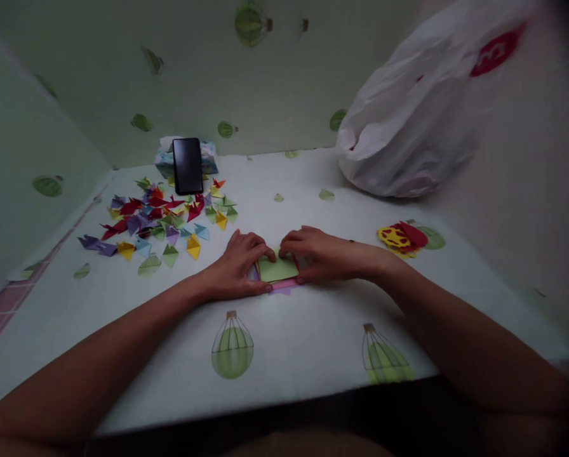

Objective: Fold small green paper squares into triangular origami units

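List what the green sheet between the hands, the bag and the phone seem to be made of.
Green sheet: probably matte paper, being flat and thin-looking with straight edges.
Bag: likely thin, soft plastic, given its crinkles and slightly see-through white surface.
Phone: perhaps a glass front, smooth and dark with a faint sheen; its back is hidden.

On the white plastic bag (408,127), toward its upper right, a red patch (498,51) bears one pale character (491,59). It sits tilted on the crumpled plastic and looks like a 3 or a letter m turned sideways; which cannot be told. A smaller red mark (420,78) on the bag is too small to read.
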The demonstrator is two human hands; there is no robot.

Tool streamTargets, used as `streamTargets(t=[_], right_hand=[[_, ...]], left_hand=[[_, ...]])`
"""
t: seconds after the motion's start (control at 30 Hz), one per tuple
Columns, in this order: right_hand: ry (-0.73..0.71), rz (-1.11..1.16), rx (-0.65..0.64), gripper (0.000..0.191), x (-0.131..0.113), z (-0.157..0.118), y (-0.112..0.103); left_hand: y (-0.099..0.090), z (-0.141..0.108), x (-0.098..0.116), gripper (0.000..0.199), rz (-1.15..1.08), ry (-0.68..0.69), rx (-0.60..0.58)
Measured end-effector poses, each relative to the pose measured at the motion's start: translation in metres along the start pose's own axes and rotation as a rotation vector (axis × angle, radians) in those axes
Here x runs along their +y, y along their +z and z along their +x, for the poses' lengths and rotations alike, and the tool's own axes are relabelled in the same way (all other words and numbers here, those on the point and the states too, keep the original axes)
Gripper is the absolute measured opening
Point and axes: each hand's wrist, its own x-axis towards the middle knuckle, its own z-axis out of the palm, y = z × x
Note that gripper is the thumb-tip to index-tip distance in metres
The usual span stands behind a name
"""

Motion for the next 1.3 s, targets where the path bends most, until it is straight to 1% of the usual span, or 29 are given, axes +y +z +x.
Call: streamTargets(t=[0.13, 0.37, 0.53, 0.63, 0.73, 0.83, 0.9, 1.0, 1.1, 1.2, 1.3], right_hand=[[0.009, 0.073, -0.010, 0.026, 0.003, -0.001, -0.003], [-0.021, 0.192, 0.005, 0.027, 0.012, -0.003, -0.004], [-0.017, 0.201, -0.009, 0.026, 0.013, -0.004, -0.003], [-0.023, 0.216, 0.008, 0.022, 0.013, -0.003, -0.002], [-0.030, 0.228, 0.012, 0.019, 0.013, -0.002, -0.003], [-0.032, 0.219, -0.019, 0.023, 0.011, -0.002, -0.005], [-0.009, 0.184, -0.039, 0.027, 0.007, 0.000, -0.006], [0.051, 0.070, -0.033, 0.027, -0.002, 0.002, -0.006], [0.058, -0.078, 0.001, 0.017, -0.012, 0.004, -0.001], [0.018, -0.235, 0.019, 0.013, -0.021, 0.004, 0.005], [-0.015, -0.349, 0.064, 0.014, -0.026, 0.003, 0.010]], left_hand=[[0.000, 0.000, -0.001, 0.050, 0.003, 0.004, 0.002], [0.001, 0.000, -0.002, 0.051, 0.017, 0.002, -0.015], [-0.001, 0.001, 0.000, 0.050, 0.007, -0.025, -0.021], [0.000, 0.001, 0.000, 0.053, 0.009, -0.009, -0.022], [0.003, 0.000, -0.002, 0.056, 0.004, -0.002, 0.008], [0.005, -0.001, -0.002, 0.053, 0.014, -0.015, 0.030], [0.006, -0.001, -0.002, 0.051, 0.010, -0.010, 0.032], [0.006, -0.001, -0.001, 0.047, 0.006, -0.012, 0.043], [0.006, -0.002, 0.001, 0.043, 0.016, -0.016, 0.059], [0.006, -0.002, 0.004, 0.041, 0.060, 0.005, 0.103], [0.006, -0.002, 0.007, 0.038, 0.108, 0.083, 0.145]])
